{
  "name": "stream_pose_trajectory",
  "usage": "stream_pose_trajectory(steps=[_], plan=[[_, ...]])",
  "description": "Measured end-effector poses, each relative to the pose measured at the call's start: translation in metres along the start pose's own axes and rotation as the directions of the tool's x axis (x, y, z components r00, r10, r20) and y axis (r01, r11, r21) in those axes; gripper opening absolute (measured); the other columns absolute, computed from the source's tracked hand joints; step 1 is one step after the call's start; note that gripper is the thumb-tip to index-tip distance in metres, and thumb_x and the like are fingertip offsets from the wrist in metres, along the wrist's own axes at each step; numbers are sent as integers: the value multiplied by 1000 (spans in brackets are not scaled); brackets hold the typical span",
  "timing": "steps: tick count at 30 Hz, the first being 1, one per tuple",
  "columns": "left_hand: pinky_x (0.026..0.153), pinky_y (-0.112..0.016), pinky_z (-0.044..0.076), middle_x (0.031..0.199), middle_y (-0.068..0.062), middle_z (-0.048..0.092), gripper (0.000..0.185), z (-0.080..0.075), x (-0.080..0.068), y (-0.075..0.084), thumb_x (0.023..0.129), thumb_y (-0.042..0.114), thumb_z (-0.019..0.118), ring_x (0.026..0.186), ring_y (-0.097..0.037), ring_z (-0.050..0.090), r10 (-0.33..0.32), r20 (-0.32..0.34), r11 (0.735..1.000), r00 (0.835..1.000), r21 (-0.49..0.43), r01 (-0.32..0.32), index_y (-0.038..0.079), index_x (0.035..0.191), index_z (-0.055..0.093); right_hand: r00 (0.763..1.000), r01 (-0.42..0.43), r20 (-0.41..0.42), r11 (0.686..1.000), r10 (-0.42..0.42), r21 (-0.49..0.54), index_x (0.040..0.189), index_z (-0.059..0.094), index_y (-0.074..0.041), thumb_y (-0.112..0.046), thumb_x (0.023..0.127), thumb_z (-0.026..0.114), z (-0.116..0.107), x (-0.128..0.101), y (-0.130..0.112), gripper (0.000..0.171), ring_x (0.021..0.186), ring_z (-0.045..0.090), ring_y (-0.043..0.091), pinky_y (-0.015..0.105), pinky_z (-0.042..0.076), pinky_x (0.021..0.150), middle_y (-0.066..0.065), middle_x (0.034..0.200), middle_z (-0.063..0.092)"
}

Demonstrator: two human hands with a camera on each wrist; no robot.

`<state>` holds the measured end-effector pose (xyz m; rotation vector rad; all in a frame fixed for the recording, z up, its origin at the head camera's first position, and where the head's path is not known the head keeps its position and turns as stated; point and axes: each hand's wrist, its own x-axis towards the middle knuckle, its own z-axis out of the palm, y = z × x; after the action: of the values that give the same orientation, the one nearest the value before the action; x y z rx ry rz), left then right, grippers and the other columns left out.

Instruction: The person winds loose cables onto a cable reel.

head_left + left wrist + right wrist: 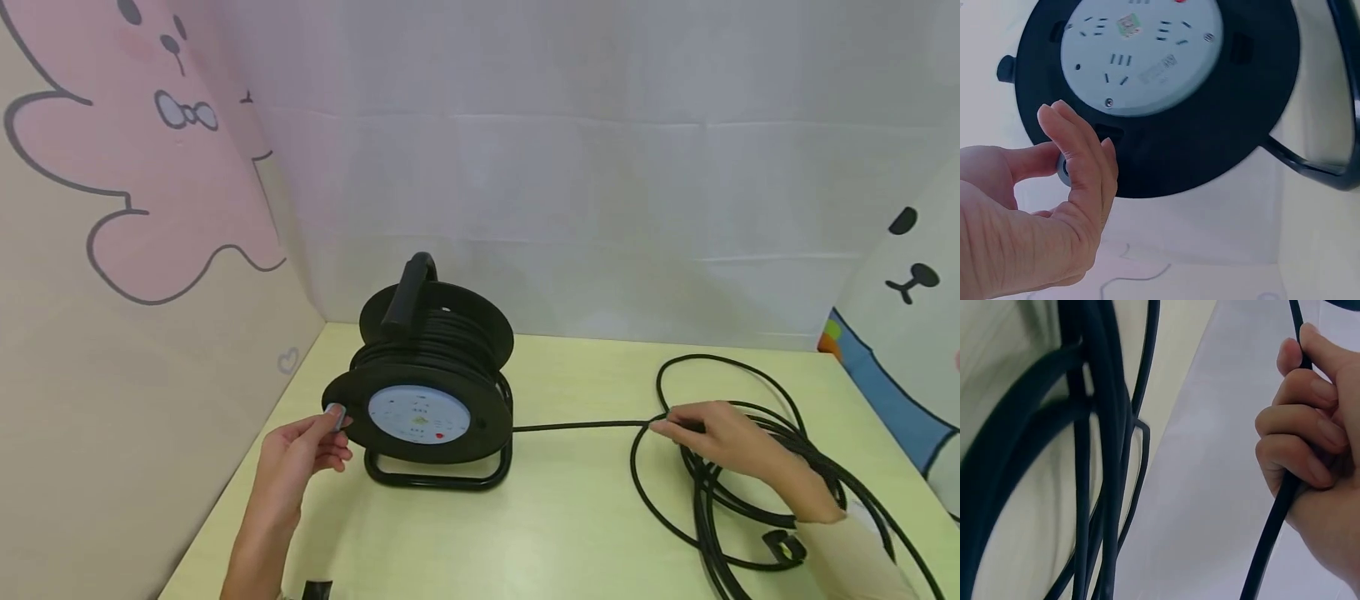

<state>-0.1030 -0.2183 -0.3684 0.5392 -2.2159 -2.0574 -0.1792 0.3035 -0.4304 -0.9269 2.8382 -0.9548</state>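
Observation:
A black cable reel (pixel 491 408) stands upright on its tube frame, left of the table's middle. Its front flange carries a pale round socket panel (pixel 420 414) with a red button. My left hand (pixel 296 454) is at the flange's left edge, where thumb and fingers pinch a small grey knob (pixel 1063 170). To the right, my right hand (pixel 723 433) holds the black cable (pixel 577 426) between thumb and index finger. The other fingers curl round it in the right wrist view. From that hand the cable runs straight to the reel, which has several turns wound on its drum.
Loose loops of cable (pixel 701 500) lie around and under my right forearm. Among them is a small black piece (pixel 785 546), its kind unclear. The reel's carrying handle (pixel 408 296) rises above the drum. White cloth (pixel 600 208) hangs behind the pale yellow table (pixel 570 517).

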Motion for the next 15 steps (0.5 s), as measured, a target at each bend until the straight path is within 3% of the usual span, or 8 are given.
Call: stream_pose_trajectory(steps=[11, 15], plan=[[54, -24, 57, 68, -4, 64, 42, 16, -9, 28, 103, 26, 65, 56, -15, 65, 104, 45, 994, 994, -33, -103, -16, 106, 66, 996, 84, 36, 995, -86, 55, 77, 60, -27, -19, 102, 65, 25, 29, -11, 27, 54, 26, -4, 21, 28, 49, -21, 62, 34], [53, -25, 56, 68, -5, 64, 40, 22, -13, 36, 103, 25, 65, 56, -15, 64, 129, 59, 991, 990, -35, -127, -15, 105, 67, 993, 84, 76, 994, -90, 76, 82, 65, -26, -21, 104, 63, 33, 37, -17, 22, 55, 31, -3, 21, 32, 51, -17, 64, 47]])
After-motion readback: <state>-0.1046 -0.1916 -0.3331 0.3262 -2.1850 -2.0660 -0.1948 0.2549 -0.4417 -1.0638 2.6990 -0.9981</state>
